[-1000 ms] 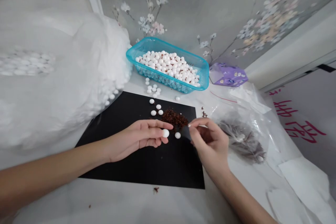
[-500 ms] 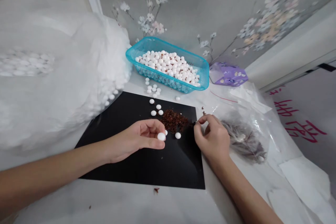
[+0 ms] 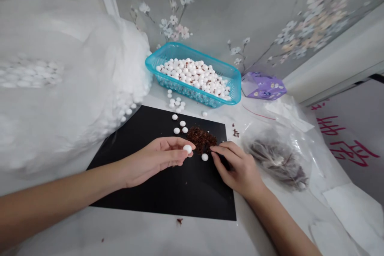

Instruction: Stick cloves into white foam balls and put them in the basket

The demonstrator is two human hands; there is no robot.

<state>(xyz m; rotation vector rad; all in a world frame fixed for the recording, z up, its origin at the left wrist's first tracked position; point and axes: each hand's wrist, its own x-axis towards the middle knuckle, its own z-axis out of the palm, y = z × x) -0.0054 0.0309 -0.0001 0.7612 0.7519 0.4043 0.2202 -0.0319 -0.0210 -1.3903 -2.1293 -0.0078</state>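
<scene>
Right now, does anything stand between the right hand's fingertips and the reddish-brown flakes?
Nothing visible: the right hand is at the edge of the reddish-brown flakes; the white bead on the black mat lies below, not between.

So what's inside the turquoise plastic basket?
The turquoise plastic basket holds a heap of small white balls flecked with reddish-brown bits; the basket's floor is covered by them and cannot be seen.

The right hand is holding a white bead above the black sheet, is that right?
No, the head view shows it's the left hand holding the white bead above the black sheet. The right hand is beside the brown flakes.
</scene>
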